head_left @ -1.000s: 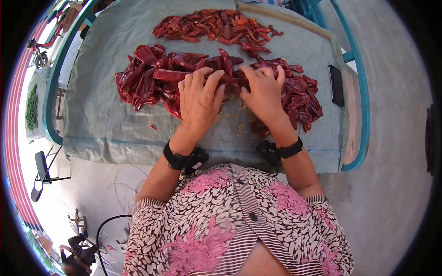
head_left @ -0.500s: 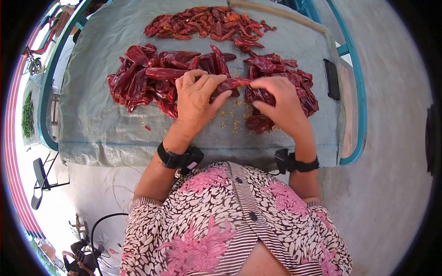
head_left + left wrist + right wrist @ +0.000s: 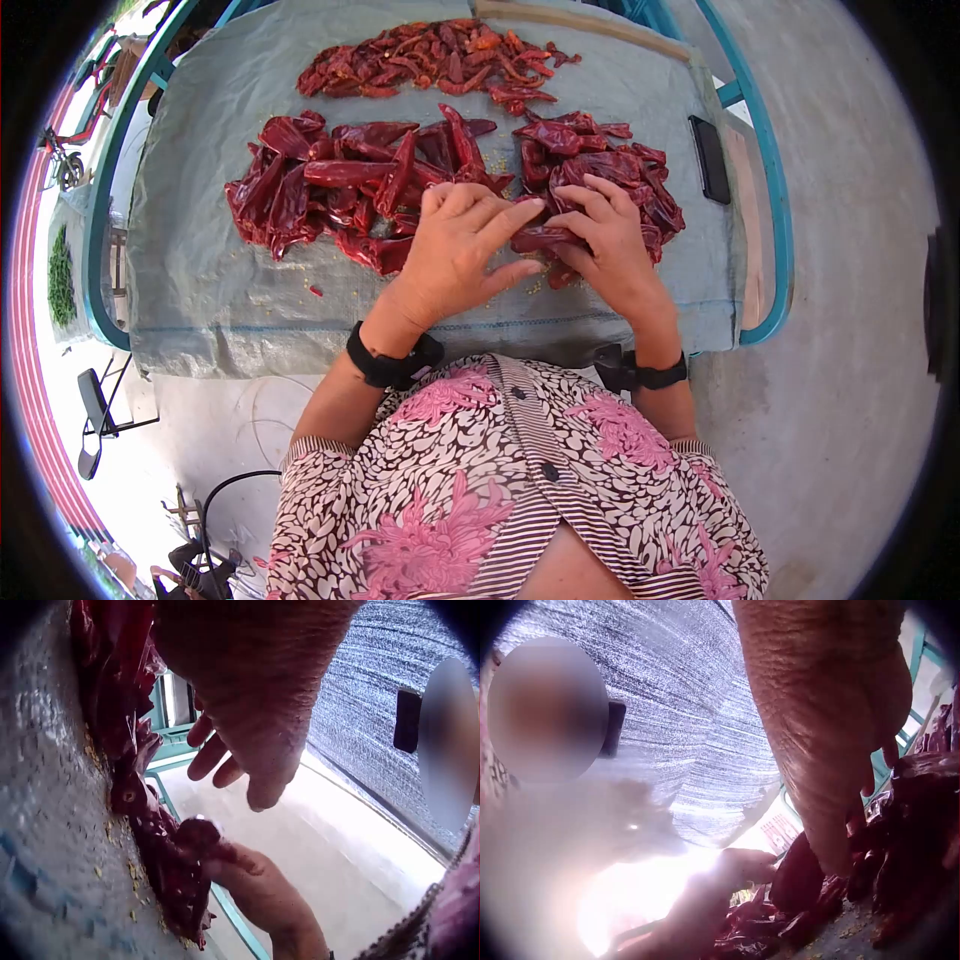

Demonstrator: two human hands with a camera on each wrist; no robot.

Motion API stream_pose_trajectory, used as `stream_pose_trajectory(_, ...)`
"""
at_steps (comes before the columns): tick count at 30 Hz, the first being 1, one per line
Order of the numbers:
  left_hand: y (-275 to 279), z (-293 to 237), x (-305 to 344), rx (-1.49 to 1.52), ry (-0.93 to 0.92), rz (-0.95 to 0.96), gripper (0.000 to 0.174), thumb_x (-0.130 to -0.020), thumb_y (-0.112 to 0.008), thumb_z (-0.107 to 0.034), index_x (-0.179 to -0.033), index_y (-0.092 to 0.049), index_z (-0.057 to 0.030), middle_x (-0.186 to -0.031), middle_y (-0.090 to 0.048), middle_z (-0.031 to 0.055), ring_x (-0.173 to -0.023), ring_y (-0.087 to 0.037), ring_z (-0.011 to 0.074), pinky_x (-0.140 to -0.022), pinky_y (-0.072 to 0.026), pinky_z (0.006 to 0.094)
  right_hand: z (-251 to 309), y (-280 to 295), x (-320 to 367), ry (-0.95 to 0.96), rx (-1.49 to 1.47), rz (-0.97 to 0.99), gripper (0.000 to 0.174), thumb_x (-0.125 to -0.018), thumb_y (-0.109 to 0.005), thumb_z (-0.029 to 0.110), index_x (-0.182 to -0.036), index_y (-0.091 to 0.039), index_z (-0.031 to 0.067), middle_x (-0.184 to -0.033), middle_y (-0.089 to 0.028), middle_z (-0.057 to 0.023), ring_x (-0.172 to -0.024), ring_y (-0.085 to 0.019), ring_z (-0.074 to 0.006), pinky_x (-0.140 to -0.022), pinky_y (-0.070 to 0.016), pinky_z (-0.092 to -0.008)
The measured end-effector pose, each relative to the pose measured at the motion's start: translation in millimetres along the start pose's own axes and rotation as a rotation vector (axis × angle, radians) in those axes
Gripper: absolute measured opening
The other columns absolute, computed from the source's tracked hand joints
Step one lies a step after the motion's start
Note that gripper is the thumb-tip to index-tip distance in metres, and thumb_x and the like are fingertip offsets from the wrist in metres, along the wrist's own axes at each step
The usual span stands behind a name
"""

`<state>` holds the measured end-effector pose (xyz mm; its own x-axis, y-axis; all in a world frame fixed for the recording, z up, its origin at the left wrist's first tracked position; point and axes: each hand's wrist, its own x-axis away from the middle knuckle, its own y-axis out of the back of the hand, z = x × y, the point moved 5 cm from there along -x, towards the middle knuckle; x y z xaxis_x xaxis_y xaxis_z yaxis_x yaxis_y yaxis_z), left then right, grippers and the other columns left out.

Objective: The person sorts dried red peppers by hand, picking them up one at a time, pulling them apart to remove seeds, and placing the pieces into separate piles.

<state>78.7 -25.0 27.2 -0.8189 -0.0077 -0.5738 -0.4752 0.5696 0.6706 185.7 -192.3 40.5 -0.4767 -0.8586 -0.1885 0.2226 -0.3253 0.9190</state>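
Observation:
In the head view my left hand (image 3: 455,245) hovers at the gap between two heaps of dark red chili peppers, fingers stretched toward the right and thumb apart. The left wrist view shows nothing between its fingers. My right hand (image 3: 615,245) is over the near edge of the right heap (image 3: 610,165) and holds a chili pepper (image 3: 545,238) between thumb and fingers. In the right wrist view that pepper (image 3: 799,877) shows beside the thumb. The left heap (image 3: 345,172), of large glossy peppers, lies just beyond my left hand.
A third heap of smaller, brighter red peppers (image 3: 430,60) lies at the far side of the grey woven sheet (image 3: 200,310). Yellow seeds (image 3: 135,877) are scattered on it. A black phone (image 3: 709,160) lies at the right, inside the teal metal frame (image 3: 785,250).
Half a second ago both hands held a pepper, the right pinching its narrow end. Now my left hand has come off it, fingers straightened and moved right, while my right hand holds a pepper nearer me.

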Motion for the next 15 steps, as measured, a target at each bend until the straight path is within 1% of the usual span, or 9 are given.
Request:
stream_pose_trajectory(1,-3,-2,0,0.003,-0.014,0.009,0.05,-0.079,-0.084,-0.027,-0.125,-0.069,-0.0144,-0.11,-0.07,0.0018,-0.11,-0.06,0.0247,-0.099,-0.0393,0.0446,3,-3,-3,0.016,-0.05,-0.022,0.034,-0.079,-0.082,0.015,-0.113,-0.075,0.0141,-0.138,-0.063,-0.0058,-0.14,-0.047,-0.0359,-0.115,-0.0362,-0.0508)
stream_pose_trajectory(2,-11,1,3,-0.026,-0.035,0.045,0.053,-0.082,-0.082,-0.025,-0.132,-0.066,-0.0139,-0.11,-0.07,0.003,-0.108,-0.06,0.0256,-0.099,-0.0395,0.0452,5,-4,-6,0.032,-0.1,-0.044,0.035,-0.079,-0.082,0.015,-0.114,-0.075,0.0136,-0.137,-0.064,-0.0058,-0.139,-0.048,-0.0358,-0.115,-0.037,-0.0504)
stream_pose_trajectory(5,-11,16,9,-0.105,0.088,0.037,0.056,-0.085,-0.081,-0.022,-0.137,-0.064,-0.0134,-0.109,-0.069,0.004,-0.108,-0.059,0.0266,-0.099,-0.0396,0.0459,12,1,-13,-0.041,-0.092,-0.125,0.041,-0.08,-0.083,0.016,-0.119,-0.072,0.013,-0.138,-0.063,-0.0064,-0.137,-0.049,-0.0352,-0.114,-0.0379,-0.0496)
stream_pose_trajectory(8,8,31,9,-0.179,0.243,-0.131,0.055,-0.085,-0.081,-0.018,-0.137,-0.064,-0.0118,-0.115,-0.068,0.0052,-0.112,-0.058,0.0281,-0.101,-0.039,0.0462,-2,4,-9,-0.095,0.132,-0.227,0.047,-0.079,-0.084,0.019,-0.124,-0.069,0.0144,-0.14,-0.061,-0.0069,-0.139,-0.046,-0.0351,-0.115,-0.0354,-0.0514)
stream_pose_trajectory(11,18,29,2,-0.254,0.283,-0.29,0.052,-0.085,-0.081,-0.016,-0.134,-0.065,-0.0106,-0.124,-0.065,0.0061,-0.116,-0.056,0.0293,-0.105,-0.0381,0.0466,4,-3,-14,-0.083,0.269,-0.162,0.05,-0.076,-0.086,0.024,-0.122,-0.07,0.0148,-0.144,-0.057,-0.0071,-0.142,-0.042,-0.0348,-0.118,-0.0311,-0.0549)
stream_pose_trajectory(12,16,31,1,-0.231,0.294,-0.229,0.052,-0.084,-0.081,-0.015,-0.133,-0.065,-0.0114,-0.13,-0.062,0.0059,-0.122,-0.055,0.0305,-0.107,-0.0373,0.0465,4,-7,-16,-0.095,0.278,-0.159,0.05,-0.075,-0.087,0.025,-0.121,-0.07,0.0143,-0.145,-0.056,-0.0072,-0.143,-0.041,-0.0346,-0.118,-0.0295,-0.0559)
stream_pose_trajectory(14,6,31,1,-0.231,0.242,-0.174,0.05,-0.083,-0.081,-0.015,-0.131,-0.067,-0.0126,-0.129,-0.063,0.0055,-0.124,-0.055,0.0306,-0.107,-0.0375,0.0465,5,-19,-18,-0.117,0.292,-0.15,0.051,-0.073,-0.088,0.026,-0.12,-0.071,0.0135,-0.147,-0.055,-0.0074,-0.145,-0.039,-0.0342,-0.119,-0.0265,-0.0577)
stream_pose_trajectory(15,0,31,3,-0.233,0.217,-0.146,0.049,-0.083,-0.081,-0.015,-0.13,-0.067,-0.0132,-0.129,-0.063,0.0052,-0.124,-0.055,0.0307,-0.106,-0.0377,0.0465,6,-25,-20,-0.113,0.312,-0.135,0.051,-0.073,-0.088,0.026,-0.118,-0.071,0.0128,-0.147,-0.054,-0.0076,-0.145,-0.039,-0.0341,-0.12,-0.0263,-0.0578)
